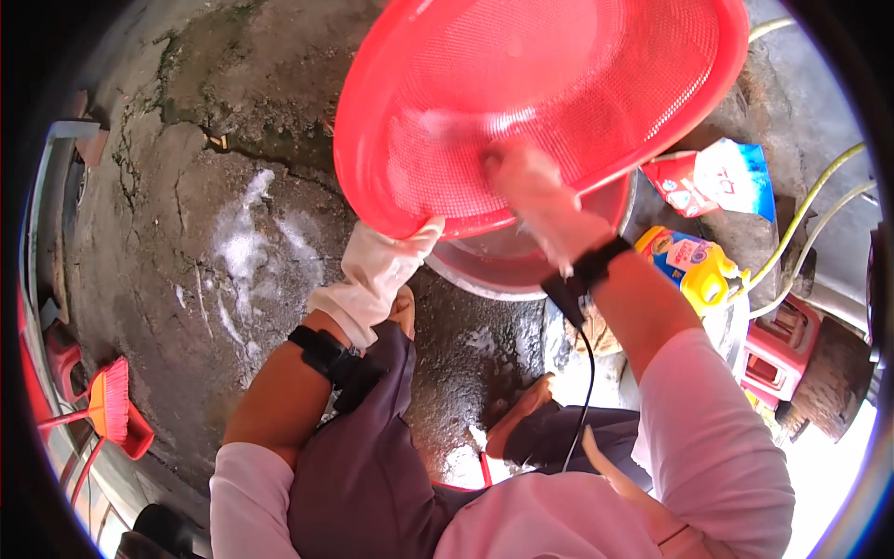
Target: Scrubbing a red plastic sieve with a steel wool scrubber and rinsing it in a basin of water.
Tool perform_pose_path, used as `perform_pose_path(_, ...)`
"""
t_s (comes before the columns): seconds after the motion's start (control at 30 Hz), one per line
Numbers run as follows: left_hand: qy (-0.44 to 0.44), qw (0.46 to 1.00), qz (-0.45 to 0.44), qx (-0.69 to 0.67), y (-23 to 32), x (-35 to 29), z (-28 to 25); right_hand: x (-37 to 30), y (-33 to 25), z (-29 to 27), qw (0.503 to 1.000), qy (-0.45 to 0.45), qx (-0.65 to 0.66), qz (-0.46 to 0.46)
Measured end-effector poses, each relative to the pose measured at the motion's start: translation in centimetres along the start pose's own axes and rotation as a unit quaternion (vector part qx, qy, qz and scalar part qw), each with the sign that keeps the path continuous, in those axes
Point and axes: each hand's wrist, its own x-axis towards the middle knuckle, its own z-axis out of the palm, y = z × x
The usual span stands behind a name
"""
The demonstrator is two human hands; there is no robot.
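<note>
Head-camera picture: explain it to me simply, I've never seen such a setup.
There is no robot here, just a person's own two hands in pale gloves, seen from above by a wide fisheye camera worn on the head; its lens bends the edges. The left hand grips the rim of a large red mesh basket, tilted over a round basin. The right hand is at the basket's inside, too blurred to tell what it holds. White suds lie on the floor; a yellow bottle and a packet are off to the right.
</note>
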Motion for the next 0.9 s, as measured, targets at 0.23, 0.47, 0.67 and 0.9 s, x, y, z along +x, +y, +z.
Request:
perform_pose_path(0.23,-0.014,0.991,-0.051,-0.124,0.6,0.2,0.6,2.7,3.6,1.5,0.994,0.090,0.000,-0.069)
perform_pose_path(0.47,-0.016,0.983,-0.049,-0.175,0.8,-0.7,0.6,-0.7,0.7,1.6,0.996,-0.041,-0.045,-0.069)
perform_pose_path(0.67,0.022,0.984,-0.062,-0.165,0.3,-0.2,0.1,-1.1,-0.9,3.2,0.993,-0.003,-0.062,-0.097)
perform_pose_path(0.9,0.018,0.995,-0.061,-0.074,0.8,-0.3,0.8,2.2,3.1,2.8,0.942,0.184,0.187,-0.208)
